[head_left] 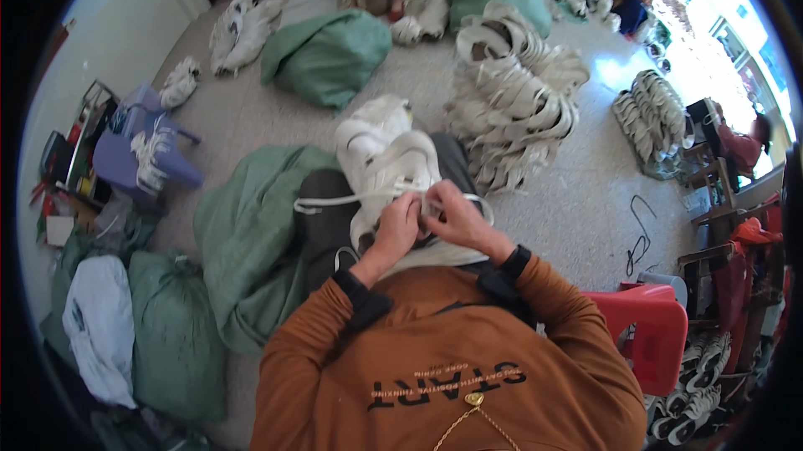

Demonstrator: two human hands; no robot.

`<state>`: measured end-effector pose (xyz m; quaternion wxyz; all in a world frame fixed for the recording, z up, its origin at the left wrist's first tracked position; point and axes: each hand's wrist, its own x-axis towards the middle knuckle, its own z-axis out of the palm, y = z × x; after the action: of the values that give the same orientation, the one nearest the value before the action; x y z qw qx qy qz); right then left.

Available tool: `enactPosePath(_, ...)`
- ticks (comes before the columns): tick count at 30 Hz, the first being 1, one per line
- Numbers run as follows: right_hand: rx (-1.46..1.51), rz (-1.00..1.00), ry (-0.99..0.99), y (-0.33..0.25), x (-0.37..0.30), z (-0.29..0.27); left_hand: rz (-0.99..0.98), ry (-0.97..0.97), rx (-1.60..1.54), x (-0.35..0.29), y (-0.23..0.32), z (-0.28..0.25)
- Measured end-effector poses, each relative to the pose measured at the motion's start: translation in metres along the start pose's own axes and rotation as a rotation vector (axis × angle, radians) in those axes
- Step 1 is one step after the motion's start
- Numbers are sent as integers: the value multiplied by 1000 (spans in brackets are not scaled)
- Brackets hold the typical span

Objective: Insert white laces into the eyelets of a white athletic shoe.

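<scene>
The white shoe upper lies over the person's lap, between the dark-trousered knees and in front of the brown sweatshirt; its rounded toe points away from the body, toward the top of the view, and its long axis runs nearly straight out from the waist, with the laced opening at the near end, by the fingers; it looks off-white and soft, with a smooth, domed toe and eyelet rows over the instep; a second white upper lies against its left side, pointing much the same way; the left hand and the right hand meet over the laced part, fingers curled and fingertips almost touching, each pinching the white lace, though which strand each grips is too small to tell; one lace end stretches left across the knee, and a loop bends out beyond the right hand; a green cloth sack lies beside the left leg, a large pile of pale uppers stands ahead to the right, and a red stool is near the right elbow.
</scene>
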<state>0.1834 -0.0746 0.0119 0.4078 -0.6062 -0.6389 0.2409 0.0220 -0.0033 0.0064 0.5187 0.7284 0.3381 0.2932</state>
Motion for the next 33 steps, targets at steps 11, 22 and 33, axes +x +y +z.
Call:
enactPosePath(11, -63, 96, 23, -13, -4, 3, -229, -413, -96, -28, 24, -59)
enactPosePath(22, 75, 110, 59, -2, 17, -12, -242, -259, 280, -83, 17, -161)
enactPosePath(33, 237, 26, -59, -7, 22, -22, 580, 61, 867, -13, 32, -52)
